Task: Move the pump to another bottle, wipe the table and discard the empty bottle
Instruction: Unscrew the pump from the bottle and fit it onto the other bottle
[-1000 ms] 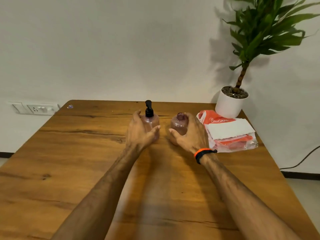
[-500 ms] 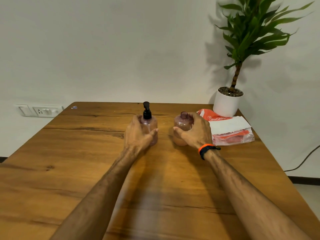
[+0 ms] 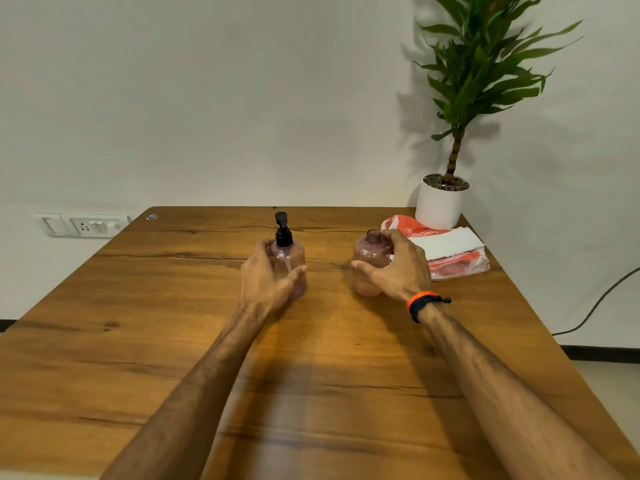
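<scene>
Two pinkish see-through bottles stand upright on the wooden table (image 3: 173, 341). The left bottle (image 3: 294, 261) carries a black pump (image 3: 283, 229); my left hand (image 3: 266, 278) wraps around its body from the left side. The right bottle (image 3: 369, 261) has an open neck with no cap and holds some pale liquid at the bottom. My right hand (image 3: 398, 271) grips it from the right, thumb across the front. An orange and black band sits on my right wrist.
A packet of white tissues in orange plastic wrap (image 3: 446, 251) lies right of the open bottle. A potted plant in a white pot (image 3: 441, 202) stands at the far right corner. A wall socket (image 3: 83, 225) is at left, a dark cable (image 3: 595, 306) at right.
The two bottles stand further apart than a second ago, the right one having shifted to the right with my hand. The camera view has risen slightly.
</scene>
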Motion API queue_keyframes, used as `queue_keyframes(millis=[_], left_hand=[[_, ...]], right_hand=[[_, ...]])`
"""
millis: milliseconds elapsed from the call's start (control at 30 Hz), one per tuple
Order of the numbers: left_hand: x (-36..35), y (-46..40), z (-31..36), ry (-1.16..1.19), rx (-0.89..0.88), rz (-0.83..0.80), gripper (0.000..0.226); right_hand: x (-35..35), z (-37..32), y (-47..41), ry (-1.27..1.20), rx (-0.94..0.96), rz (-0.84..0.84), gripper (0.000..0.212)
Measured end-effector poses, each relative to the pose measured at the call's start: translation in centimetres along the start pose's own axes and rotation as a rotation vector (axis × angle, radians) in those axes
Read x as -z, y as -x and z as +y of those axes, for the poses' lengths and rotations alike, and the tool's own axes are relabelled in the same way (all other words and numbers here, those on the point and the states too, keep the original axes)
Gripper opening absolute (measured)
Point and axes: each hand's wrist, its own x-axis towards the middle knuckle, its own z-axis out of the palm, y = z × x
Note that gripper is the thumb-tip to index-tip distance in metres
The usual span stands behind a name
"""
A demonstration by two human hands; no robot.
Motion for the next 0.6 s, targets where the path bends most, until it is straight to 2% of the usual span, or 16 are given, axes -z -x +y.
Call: queue_keyframes(millis=[200,400,500,600], left_hand=[[-0.3,0.2,-0.6,0.017,-0.010,0.019,0.082],[-0.3,0.5,-1.0,0.074,-0.037,0.028,0.084],[-0.4,0.7,-1.2,0.122,-0.043,0.031,0.085],[-0.6,0.8,-1.5,0.147,-0.059,0.053,0.082]], right_hand=[[0.9,-1.3,-0.2,0.018,0.068,0.034,0.081],[1.3,-5.2,-1.1,-0.069,0.214,0.170,0.047],[0.2,-7.2,-1.6,-0.158,0.219,0.110,0.034],[-1.7,-8.4,-2.0,-0.175,0.223,-0.031,0.032]])
